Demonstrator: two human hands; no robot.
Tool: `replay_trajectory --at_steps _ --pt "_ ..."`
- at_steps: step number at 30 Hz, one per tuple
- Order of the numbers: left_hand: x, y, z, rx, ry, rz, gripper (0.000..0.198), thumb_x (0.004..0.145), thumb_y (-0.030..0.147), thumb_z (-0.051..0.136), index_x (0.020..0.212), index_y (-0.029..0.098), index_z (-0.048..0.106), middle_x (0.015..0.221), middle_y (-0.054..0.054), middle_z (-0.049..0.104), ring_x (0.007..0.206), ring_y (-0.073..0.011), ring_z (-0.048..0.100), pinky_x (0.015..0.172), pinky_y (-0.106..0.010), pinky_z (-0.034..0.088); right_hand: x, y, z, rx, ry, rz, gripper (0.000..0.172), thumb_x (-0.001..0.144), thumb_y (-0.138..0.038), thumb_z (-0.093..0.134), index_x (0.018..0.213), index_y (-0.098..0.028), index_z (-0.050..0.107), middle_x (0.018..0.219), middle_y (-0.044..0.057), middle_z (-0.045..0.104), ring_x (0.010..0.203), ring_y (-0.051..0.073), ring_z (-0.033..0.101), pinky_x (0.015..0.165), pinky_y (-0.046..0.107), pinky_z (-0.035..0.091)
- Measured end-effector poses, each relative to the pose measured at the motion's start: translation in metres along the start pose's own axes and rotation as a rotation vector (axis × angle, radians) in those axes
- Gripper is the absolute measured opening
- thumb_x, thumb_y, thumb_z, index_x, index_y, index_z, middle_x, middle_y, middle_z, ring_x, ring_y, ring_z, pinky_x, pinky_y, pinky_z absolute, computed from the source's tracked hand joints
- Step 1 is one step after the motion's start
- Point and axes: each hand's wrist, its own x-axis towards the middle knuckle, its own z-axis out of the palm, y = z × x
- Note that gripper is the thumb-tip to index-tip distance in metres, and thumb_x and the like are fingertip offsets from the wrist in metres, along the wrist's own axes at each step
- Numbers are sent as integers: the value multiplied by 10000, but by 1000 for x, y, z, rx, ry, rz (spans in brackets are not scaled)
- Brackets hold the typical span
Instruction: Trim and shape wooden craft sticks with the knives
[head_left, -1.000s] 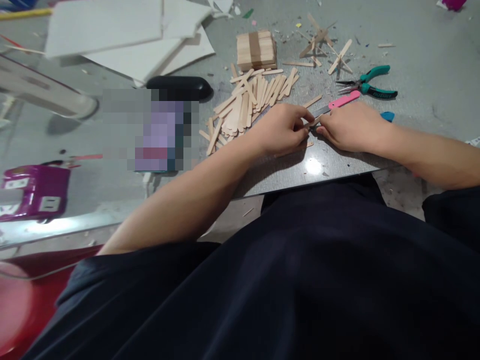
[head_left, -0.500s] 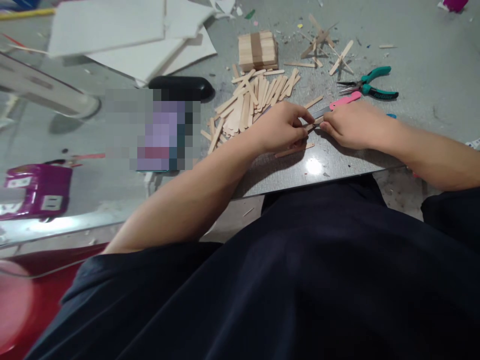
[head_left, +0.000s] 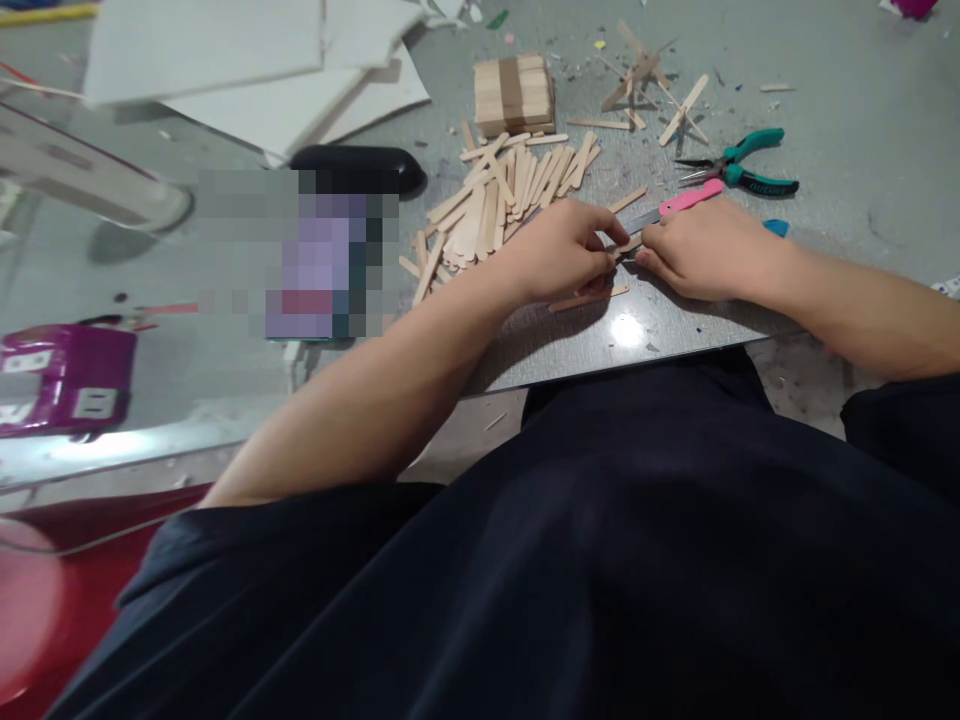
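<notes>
My left hand (head_left: 571,250) is closed, thumb and fingers pinching one end of a wooden craft stick (head_left: 631,243) low over the table. My right hand (head_left: 705,248) is curled around the other end, fingertips close to the left ones. Something thin and dark shows beneath the right fingers, too small to make out. Just behind the hands lies a pink-handled knife (head_left: 691,198) with its blade towards the left. A single stick (head_left: 589,299) lies under my left hand. Beyond the left wrist spreads a pile of loose craft sticks (head_left: 487,205).
Teal-handled pliers (head_left: 739,165) lie behind my right hand. A banded bundle of sticks (head_left: 514,95) sits behind the pile, with crossed sticks (head_left: 684,112) to its right. White boards (head_left: 217,60), a black case (head_left: 358,172) and a purple object (head_left: 67,378) occupy the left. A blue piece (head_left: 775,228) is beside my right wrist.
The view has shifted slightly, so the things on the left appear a little further left. Both hands keep nearly the same place and grip, with only slight finger movement at the stick.
</notes>
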Motion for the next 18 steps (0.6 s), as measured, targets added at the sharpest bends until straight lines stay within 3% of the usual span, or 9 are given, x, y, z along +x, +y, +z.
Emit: replay_trajectory --at_steps 10,18 --pt "3 -1 3 -60 42 41 259 979 156 848 1220 244 887 716 11 783 689 -227 753 789 -367 571 3 3 5 -23 46 -31 606 1347 -543 482 1410 -144 934 1251 216 950 1087 363 817 914 439 457" --pt "3 -2 4 -73 63 73 244 947 132 872 1160 249 893 697 22 760 686 -218 737 780 -358 540 3 3 6 -86 2 -24 674 1382 -552 405 1525 -129 910 1365 231 940 1106 371 830 880 450 402"
